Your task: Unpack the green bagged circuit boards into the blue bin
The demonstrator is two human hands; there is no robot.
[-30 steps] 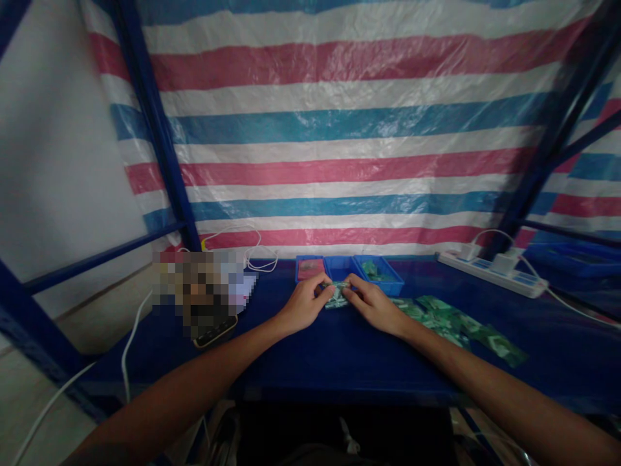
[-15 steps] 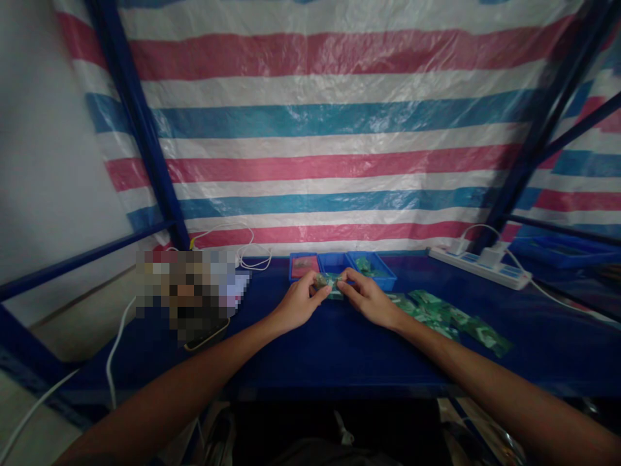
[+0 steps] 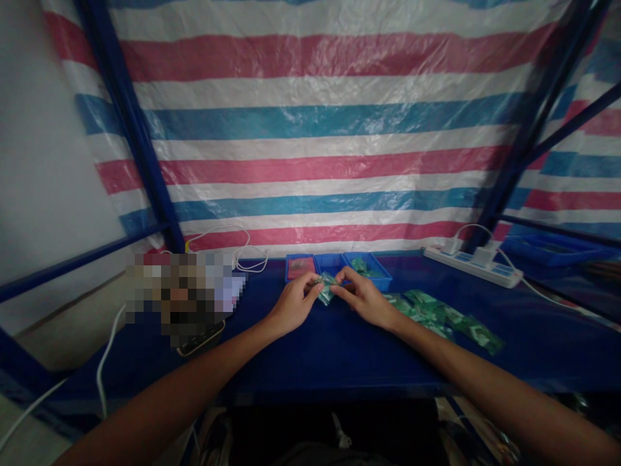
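Note:
Between my two hands is a small green packet, clear and shiny like plastic. My left hand pinches its left side, and my right hand grips its right side with thumb and fingers. Just behind the hands stands a blue divided tray; a red piece lies in its left compartment and green pieces in the right one. Several flat green packets are spread on the blue table beside my right forearm.
A white power strip with plugs and cables lies at the back right, near another blue tray. Blurred-out items and a dark phone-like object are on the left. Blue metal posts and a striped sheet stand behind.
The green packet has turned to a more tilted angle between my fingers, and my right fingers have shifted on it. The whole view has moved slightly.

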